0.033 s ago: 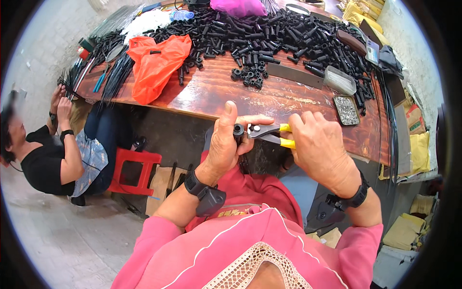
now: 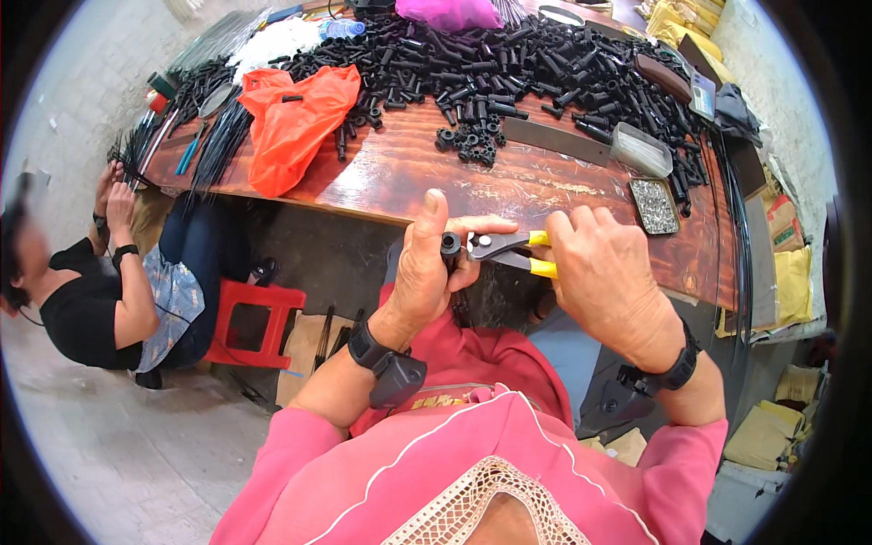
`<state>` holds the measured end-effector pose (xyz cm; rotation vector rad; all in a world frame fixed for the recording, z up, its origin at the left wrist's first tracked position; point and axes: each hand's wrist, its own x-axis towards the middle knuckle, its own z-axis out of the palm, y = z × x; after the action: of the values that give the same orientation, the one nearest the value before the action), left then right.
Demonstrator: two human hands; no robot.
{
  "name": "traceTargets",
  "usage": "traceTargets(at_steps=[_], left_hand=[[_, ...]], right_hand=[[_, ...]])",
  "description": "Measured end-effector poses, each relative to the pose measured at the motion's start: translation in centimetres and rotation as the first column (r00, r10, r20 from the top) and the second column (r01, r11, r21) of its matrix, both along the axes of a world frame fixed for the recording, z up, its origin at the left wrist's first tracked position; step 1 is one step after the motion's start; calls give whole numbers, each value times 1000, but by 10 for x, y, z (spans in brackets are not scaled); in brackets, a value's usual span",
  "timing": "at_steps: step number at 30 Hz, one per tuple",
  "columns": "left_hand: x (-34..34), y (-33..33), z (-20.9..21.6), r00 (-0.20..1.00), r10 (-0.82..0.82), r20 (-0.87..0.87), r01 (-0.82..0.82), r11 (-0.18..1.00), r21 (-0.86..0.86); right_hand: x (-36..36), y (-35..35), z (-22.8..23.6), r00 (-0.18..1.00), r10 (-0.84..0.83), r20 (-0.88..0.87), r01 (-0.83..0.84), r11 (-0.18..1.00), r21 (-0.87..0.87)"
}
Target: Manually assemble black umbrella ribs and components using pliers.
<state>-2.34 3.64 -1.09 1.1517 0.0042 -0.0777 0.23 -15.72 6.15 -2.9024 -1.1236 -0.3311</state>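
Left hand (image 2: 420, 263) closed round a short black hollow tube (image 2: 450, 243) before the reddish-brown wooden bench (image 2: 409, 173); right hand (image 2: 601, 263) wrapped round yellow-handled metal pliers (image 2: 509, 242) beside it, apparently mid-piece! Heaped black tubes (image 2: 536, 68): progress unclear.

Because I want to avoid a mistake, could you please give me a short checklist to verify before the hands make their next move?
1. Left hand holds the black tube: ok, open end facing up.
2. Right hand grips the pliers by the yellow handles: ok.
3. Left forefinger well clear of the pliers' head: not ok, it lies close alongside.
4. Jaws properly seated on the work: cannot tell, too small.
5. Co-worker's hands away from the pliers: ok, far left.
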Motion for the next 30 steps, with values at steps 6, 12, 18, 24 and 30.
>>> traceTargets(at_steps=[6,12,18,24,30], left_hand=[[11,-8,-2,998,54,-42,-58,992,-110],[23,-1,5,979,196,62,-195,981,-20],[-1,143,69,901,46,432,69,967,-247],[-80,279,104,764,169,623,-156,985,-76],[-113,294,80,421,818,392,-875,479,-60]], right_hand=[[5,13,-8,992,-69,103,74,996,-43],[29,14,-40,991,-131,14,128,983,129],[69,-63,-62,836,-435,-335,504,850,153],[91,-58,-76,801,-539,-261,574,815,78],[87,-124,-82,710,-702,58,662,693,284]])
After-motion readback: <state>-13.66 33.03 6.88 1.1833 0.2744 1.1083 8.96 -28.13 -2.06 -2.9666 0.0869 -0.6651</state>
